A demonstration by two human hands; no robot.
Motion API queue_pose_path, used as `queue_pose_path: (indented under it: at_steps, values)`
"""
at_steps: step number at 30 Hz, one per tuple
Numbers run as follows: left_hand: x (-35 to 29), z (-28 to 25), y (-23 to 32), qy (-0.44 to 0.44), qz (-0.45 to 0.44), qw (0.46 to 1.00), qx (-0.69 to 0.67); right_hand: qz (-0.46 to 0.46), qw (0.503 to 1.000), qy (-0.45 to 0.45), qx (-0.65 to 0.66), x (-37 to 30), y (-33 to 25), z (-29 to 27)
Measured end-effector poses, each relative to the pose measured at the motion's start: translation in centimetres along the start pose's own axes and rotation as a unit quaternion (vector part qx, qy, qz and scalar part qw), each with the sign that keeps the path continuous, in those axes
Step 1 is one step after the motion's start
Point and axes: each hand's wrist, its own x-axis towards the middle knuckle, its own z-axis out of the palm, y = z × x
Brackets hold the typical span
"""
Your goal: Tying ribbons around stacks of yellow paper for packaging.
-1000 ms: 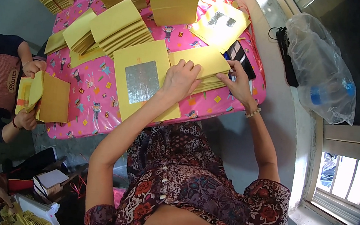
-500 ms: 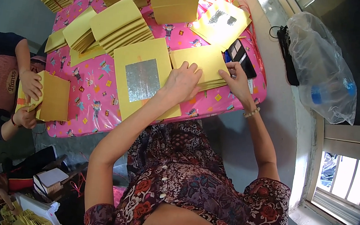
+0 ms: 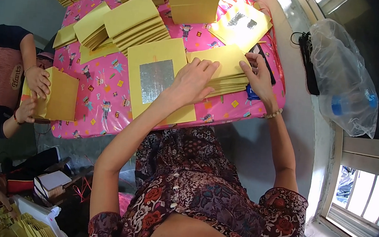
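Observation:
A pile of folded yellow paper sheets point(image 3: 228, 66) lies near the front right of the table, its folded layers showing along the near side. My left hand point(image 3: 193, 81) grips its left end, fingers curled over the top and thumb at the near edge. At the right end, my right hand point(image 3: 259, 78) pinches the layers between thumb and fingers. Left of the pile lies a flat yellow sheet with a silver square point(image 3: 157, 79), partly under my left wrist. A dark phone point(image 3: 267, 64) and a blue object point(image 3: 252, 93) are partly hidden by my right hand.
On the pink patterned tablecloth point(image 3: 97, 117) stand folded yellow bundles point(image 3: 137, 24), a tall yellow block point(image 3: 193, 5) and loose sheets point(image 3: 242, 24). At the left, a co-worker's hands point(image 3: 37, 82) hold a yellow stack point(image 3: 62, 98). A clear plastic bag point(image 3: 345, 77) hangs by the right wall.
The view has shifted slightly. My right hand has bent its fingers over the pile's right end, and the layers look more spread. The co-worker's hands have moved on their stack.

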Motion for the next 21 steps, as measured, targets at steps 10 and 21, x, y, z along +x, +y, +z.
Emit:
queue_pose_path:
  at_steps: [10,21]
  values:
    - [-6.4,-3.5,-1.1,0.133,-0.017,0.991,-0.028,-0.179,0.969,0.065,-0.158,-1.0,-7.0,0.9]
    - [-14.0,-6.5,0.4,0.007,-0.16,0.983,-0.091,-0.353,0.873,-0.305,-0.144,-5.6,-12.4,7.9]
